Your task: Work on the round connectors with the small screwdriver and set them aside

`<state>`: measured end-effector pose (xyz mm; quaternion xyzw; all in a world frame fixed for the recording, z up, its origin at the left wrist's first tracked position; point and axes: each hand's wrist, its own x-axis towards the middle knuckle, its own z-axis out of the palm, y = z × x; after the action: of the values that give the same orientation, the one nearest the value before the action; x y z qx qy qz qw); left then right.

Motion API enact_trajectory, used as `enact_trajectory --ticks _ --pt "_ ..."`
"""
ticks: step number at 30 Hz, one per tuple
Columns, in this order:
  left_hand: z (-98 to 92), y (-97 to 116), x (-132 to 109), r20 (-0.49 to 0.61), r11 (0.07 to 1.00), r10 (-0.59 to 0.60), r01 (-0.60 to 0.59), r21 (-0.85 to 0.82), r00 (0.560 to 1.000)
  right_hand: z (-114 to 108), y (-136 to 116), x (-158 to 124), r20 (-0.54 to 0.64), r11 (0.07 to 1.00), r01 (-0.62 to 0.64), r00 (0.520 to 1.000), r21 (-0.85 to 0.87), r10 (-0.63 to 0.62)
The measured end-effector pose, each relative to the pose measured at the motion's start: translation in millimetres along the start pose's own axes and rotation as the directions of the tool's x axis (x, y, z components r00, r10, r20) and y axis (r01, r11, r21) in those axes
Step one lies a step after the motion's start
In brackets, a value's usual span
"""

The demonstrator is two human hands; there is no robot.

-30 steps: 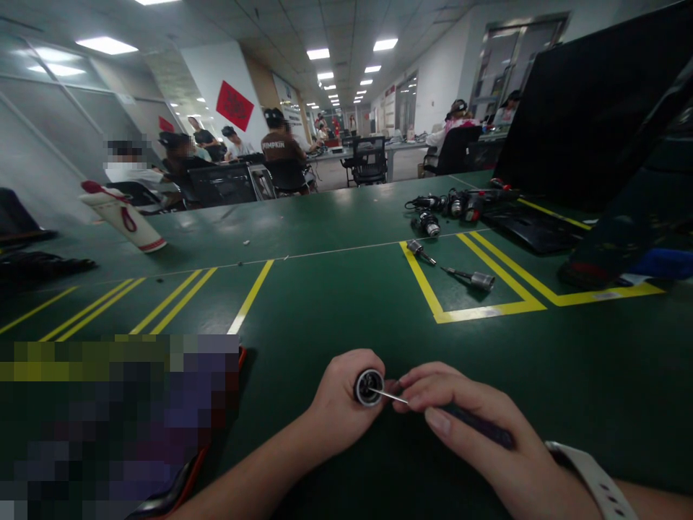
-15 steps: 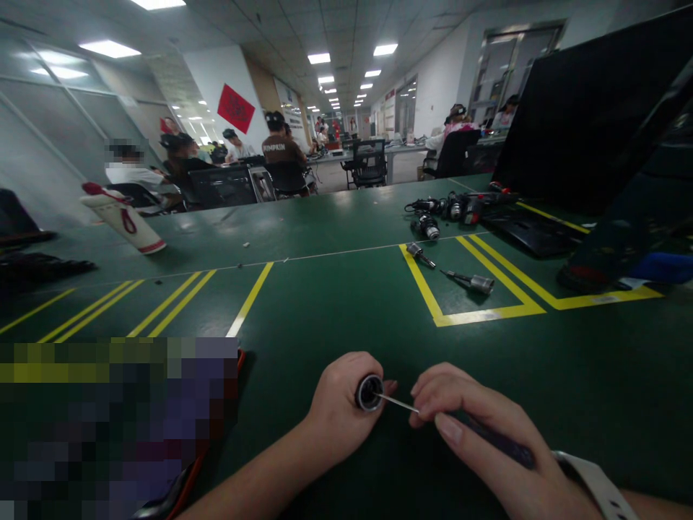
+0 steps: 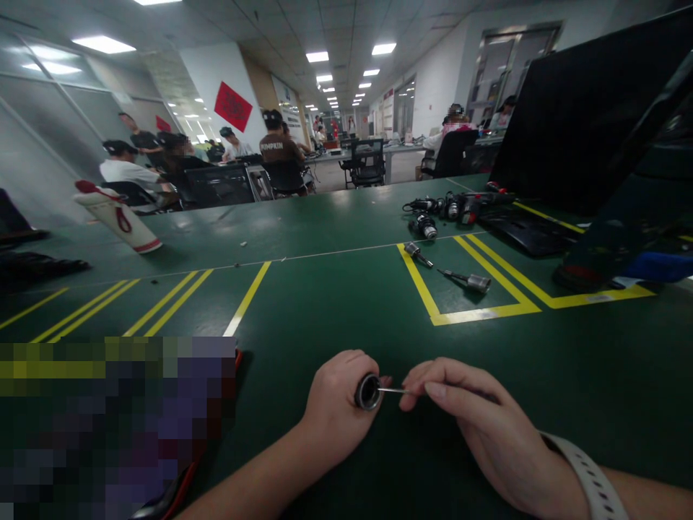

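My left hand (image 3: pixel 336 408) is wrapped round a small black cylindrical part (image 3: pixel 369 391) with a silver rim, its open end facing right. My right hand (image 3: pixel 476 426) pinches a thin screwdriver (image 3: pixel 394 391) by its dark handle; the metal shaft points left and its tip sits in the part's opening. Both hands rest low on the green table (image 3: pixel 336 303) near its front edge. A white watch strap (image 3: pixel 590 480) is on my right wrist.
Two loose bits with silver sockets (image 3: pixel 470 280) lie in a yellow-taped box at right, with black parts and cables (image 3: pixel 444 208) behind. A black monitor (image 3: pixel 585 108) stands far right. A white bottle (image 3: pixel 116 217) leans at left. People sit at desks beyond.
My right hand has rolled and lifted slightly, bringing the screwdriver shaft level in the part's opening. The left hand has held the part almost still.
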<state>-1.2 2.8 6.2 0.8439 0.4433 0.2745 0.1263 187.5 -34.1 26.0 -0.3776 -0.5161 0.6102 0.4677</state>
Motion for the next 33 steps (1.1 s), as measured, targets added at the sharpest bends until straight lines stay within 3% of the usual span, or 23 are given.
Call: enact_trajectory --ticks 4,9,11,14,17,20,23,26,28,33 --pt "-1.0 1.2 1.7 -0.015 0.999 0.003 -0.004 -0.039 1.0 -0.7 1.4 0.0 0.005 0.999 0.006 1.0 0.033 -0.006" --pt "-0.9 2.4 1.0 -0.039 1.0 0.013 -0.014 -0.021 0.999 -0.6 -4.2 -6.5 0.091 0.968 0.154 0.986 -0.196 -0.138" --pt "-0.4 2.6 -0.3 -0.039 0.999 0.03 -0.03 0.019 0.999 0.1 -5.6 -6.6 0.094 0.966 0.16 0.985 -0.205 -0.143" --pt "0.1 2.6 -2.1 -0.044 0.999 0.042 -0.04 0.034 0.998 1.2 -4.6 -2.2 0.025 1.0 -0.013 1.0 0.007 0.013" --pt "0.3 2.0 -2.4 -0.06 1.0 0.031 -0.031 -0.003 0.998 1.7 -2.4 3.2 0.002 0.949 -0.184 0.982 0.257 0.19" --pt "0.1 1.4 -0.6 -0.076 0.997 0.02 -0.025 -0.067 0.997 1.7 -0.9 4.9 0.036 0.917 -0.225 0.974 0.331 0.226" --pt "-0.8 1.6 2.0 -0.086 0.993 0.009 -0.02 -0.119 0.996 1.7 -0.9 3.6 0.044 0.931 -0.207 0.978 0.301 0.203" --pt "-1.7 2.3 2.9 -0.071 0.99 -0.013 0.003 -0.143 0.997 2.2 -2.7 1.5 0.05 0.979 -0.114 0.993 0.168 0.107" --pt "-1.6 2.3 2.6 -0.06 0.988 -0.035 0.025 -0.154 0.998 2.8 -4.1 -0.4 0.105 1.0 0.025 0.994 0.012 -0.026" --pt "0.9 0.6 1.6 -0.059 0.978 -0.091 0.078 -0.191 0.994 3.7 -3.6 -6.9 0.223 0.847 0.457 0.886 -0.27 -0.407"
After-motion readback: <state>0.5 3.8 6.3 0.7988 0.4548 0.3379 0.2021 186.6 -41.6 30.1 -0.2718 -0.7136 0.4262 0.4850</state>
